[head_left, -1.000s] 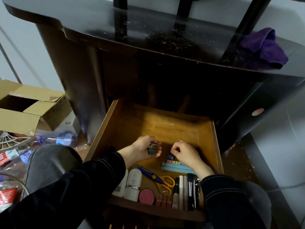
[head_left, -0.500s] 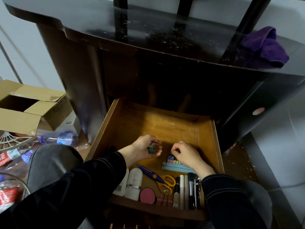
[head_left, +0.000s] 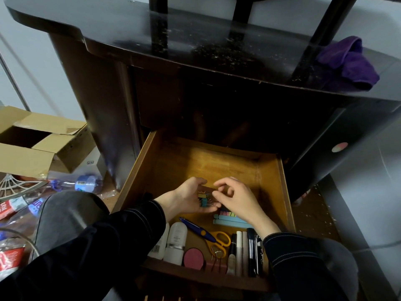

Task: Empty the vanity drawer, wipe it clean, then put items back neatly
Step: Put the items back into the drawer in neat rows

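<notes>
The wooden drawer [head_left: 269, 170] stands pulled out of the dark vanity. My left hand [head_left: 186, 198] cups several small coloured binder clips [head_left: 203, 199] over the drawer's middle. My right hand [head_left: 236, 198] is beside it, thumb and forefinger reaching into the clips, with nothing clearly held. Below the right hand lie a row of coloured clips [head_left: 226, 213] and pale blue sticks [head_left: 230, 221]. Along the front of the drawer sit two white bottles [head_left: 176, 242], a pink round compact [head_left: 193, 258], blue-and-yellow scissors [head_left: 208, 234], and several pens and brushes [head_left: 245, 250].
A purple cloth [head_left: 347, 64] lies on the right of the vanity top [head_left: 173, 38]. An open cardboard box [head_left: 39, 140], a plastic bottle [head_left: 84, 183] and wrappers clutter the floor at the left. My knees frame the drawer's front.
My right hand has lifted off the row of clips in the drawer and moved left to the clips in my left hand. My left hand has opened a little.
</notes>
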### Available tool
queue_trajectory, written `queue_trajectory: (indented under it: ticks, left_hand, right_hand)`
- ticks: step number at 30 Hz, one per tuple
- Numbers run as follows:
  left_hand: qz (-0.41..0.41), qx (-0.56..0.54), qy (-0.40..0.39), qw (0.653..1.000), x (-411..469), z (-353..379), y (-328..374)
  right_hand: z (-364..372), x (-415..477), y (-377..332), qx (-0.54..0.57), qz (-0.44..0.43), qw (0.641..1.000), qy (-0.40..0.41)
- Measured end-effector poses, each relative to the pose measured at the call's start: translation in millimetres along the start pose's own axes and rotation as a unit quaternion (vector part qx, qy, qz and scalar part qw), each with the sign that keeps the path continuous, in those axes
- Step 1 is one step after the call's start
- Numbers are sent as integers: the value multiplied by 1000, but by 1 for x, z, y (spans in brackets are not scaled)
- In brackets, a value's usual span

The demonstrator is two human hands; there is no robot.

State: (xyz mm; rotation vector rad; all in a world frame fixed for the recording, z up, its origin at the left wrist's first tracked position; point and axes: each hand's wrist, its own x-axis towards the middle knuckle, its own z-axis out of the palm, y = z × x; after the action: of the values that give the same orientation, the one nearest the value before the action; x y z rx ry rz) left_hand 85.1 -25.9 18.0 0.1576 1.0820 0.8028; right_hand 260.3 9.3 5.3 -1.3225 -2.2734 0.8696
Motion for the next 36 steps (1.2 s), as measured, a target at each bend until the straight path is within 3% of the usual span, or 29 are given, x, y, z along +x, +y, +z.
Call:
queue_trajectory:
  ticks: [5,11,16,22,30,36]
  left_hand:
    - [-7,24,-37,999,-3,5,-3]
    - [3,69,-36,997,-6,7,-4]
    - [5,84,-40,996,-5,6,-4]
    - [-2,66,-55,996,-4,5,-4]
    - [5,74,-38,997,0,-1,-3]
    - [29,109,-59,992,2,-4,-3]
  right_hand:
    - [6,-1,-6,8,3,998,-64]
    - [4,0,-3,86,25,995,-48]
    - [2,-1,-5,62,24,998,-16]
    - [3,-3,-8,80,3,995,-63]
    - [-3,0,-6,167,33,985,21]
    - [-6,2,0,244,132,960,40]
